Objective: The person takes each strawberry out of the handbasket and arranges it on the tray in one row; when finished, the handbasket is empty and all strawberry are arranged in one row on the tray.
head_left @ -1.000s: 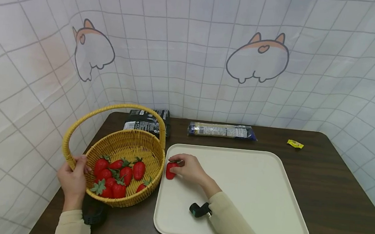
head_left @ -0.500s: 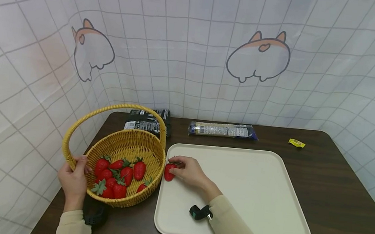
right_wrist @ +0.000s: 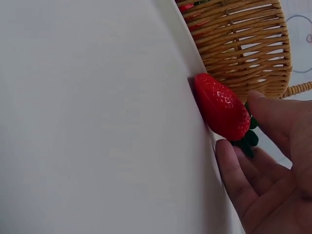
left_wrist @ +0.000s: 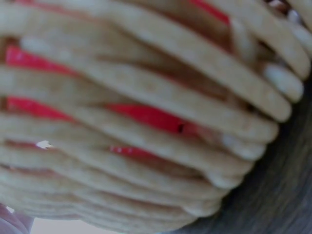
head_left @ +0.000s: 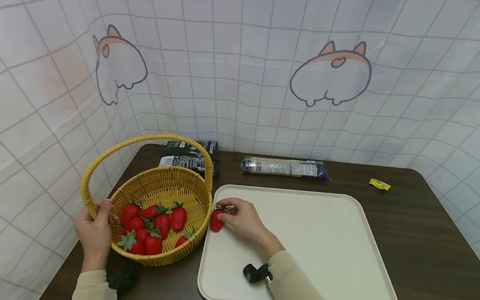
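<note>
Nearest: 2 pale sleeves (head_left: 301, 292), with a black device (head_left: 256, 273) below the right cuff. Next, at left: left hand (head_left: 93, 232), thumb and fingers curled to grip the yellow basket (head_left: 173, 178) by its rim, at the handle base. Inside: leafy strawberries (head_left: 162, 224), gathered mostly toward the near left, with red showing through the weave in the left wrist view. To the right: right hand (head_left: 242, 219), thumb and fingertips pinching 1 single strawberry (head_left: 217, 221) at its leafy end. Position: left edge of the white tray (head_left: 299, 250), just beside the basket. Along the far part of the dark table (head_left: 420, 261), left to right: black packet (head_left: 185, 161), long packet (head_left: 285, 167), small yellow packet (head_left: 380, 184). Farthest: checked cloth (head_left: 252, 103) with 2 drawn animals (head_left: 332, 79).
</note>
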The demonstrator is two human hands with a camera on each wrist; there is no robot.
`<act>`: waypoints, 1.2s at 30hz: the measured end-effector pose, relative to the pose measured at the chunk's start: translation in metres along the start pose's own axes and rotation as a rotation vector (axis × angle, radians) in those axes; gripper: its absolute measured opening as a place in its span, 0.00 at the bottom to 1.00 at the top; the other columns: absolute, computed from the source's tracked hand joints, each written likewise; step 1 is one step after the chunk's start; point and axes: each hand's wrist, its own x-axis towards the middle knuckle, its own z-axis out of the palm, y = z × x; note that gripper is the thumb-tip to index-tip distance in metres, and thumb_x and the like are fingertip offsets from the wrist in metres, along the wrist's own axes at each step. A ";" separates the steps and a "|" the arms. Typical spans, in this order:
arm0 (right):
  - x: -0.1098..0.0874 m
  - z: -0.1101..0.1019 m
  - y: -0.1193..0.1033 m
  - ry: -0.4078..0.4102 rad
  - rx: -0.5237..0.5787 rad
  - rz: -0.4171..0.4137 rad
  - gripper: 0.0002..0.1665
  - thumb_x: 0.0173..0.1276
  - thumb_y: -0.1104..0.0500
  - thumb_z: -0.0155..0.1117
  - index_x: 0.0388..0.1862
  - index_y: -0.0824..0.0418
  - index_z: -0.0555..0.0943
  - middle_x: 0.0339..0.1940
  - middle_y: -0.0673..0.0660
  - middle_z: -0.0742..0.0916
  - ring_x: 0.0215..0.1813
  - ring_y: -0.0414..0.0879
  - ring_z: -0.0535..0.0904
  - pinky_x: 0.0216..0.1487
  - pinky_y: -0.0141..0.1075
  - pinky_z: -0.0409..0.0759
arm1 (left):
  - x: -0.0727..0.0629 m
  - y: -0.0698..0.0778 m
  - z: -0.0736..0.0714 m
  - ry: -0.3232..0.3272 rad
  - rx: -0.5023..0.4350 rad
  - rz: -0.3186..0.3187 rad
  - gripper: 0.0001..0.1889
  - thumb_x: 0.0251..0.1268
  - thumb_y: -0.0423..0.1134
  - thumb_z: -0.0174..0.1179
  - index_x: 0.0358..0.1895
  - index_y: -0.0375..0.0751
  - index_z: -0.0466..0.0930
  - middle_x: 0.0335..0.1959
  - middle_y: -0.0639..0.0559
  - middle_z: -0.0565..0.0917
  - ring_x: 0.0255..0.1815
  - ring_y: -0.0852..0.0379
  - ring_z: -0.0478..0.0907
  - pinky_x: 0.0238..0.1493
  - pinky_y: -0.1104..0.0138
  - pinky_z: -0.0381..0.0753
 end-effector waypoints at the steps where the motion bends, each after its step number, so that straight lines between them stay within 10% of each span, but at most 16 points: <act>1: 0.000 -0.001 -0.001 0.004 -0.003 0.004 0.20 0.63 0.60 0.70 0.55 0.58 0.82 0.51 0.54 0.86 0.44 0.45 0.84 0.42 0.34 0.80 | 0.000 0.000 0.000 0.003 0.007 -0.001 0.10 0.68 0.28 0.57 0.27 0.27 0.76 0.18 0.55 0.79 0.15 0.64 0.74 0.23 0.76 0.74; 15: -0.001 -0.012 -0.042 0.231 0.202 -0.162 0.10 0.70 0.62 0.63 0.49 0.60 0.83 0.45 0.55 0.86 0.40 0.55 0.84 0.40 0.35 0.82 | -0.001 0.003 0.002 0.010 0.023 0.008 0.12 0.68 0.31 0.59 0.28 0.24 0.75 0.15 0.56 0.76 0.15 0.64 0.74 0.22 0.76 0.73; 27: 0.010 0.024 -0.101 -0.109 0.192 -0.295 0.15 0.68 0.62 0.65 0.53 0.60 0.81 0.51 0.55 0.86 0.52 0.41 0.81 0.47 0.30 0.80 | 0.001 0.001 0.000 0.007 -0.004 0.004 0.12 0.68 0.30 0.58 0.29 0.22 0.75 0.17 0.53 0.78 0.15 0.64 0.74 0.22 0.76 0.74; 36: 0.032 0.051 -0.097 -0.282 0.045 -0.186 0.19 0.68 0.57 0.66 0.57 0.59 0.80 0.55 0.55 0.84 0.56 0.49 0.79 0.49 0.25 0.76 | -0.001 0.002 0.000 0.005 0.020 -0.020 0.13 0.66 0.31 0.61 0.25 0.26 0.74 0.11 0.55 0.74 0.14 0.62 0.74 0.22 0.74 0.72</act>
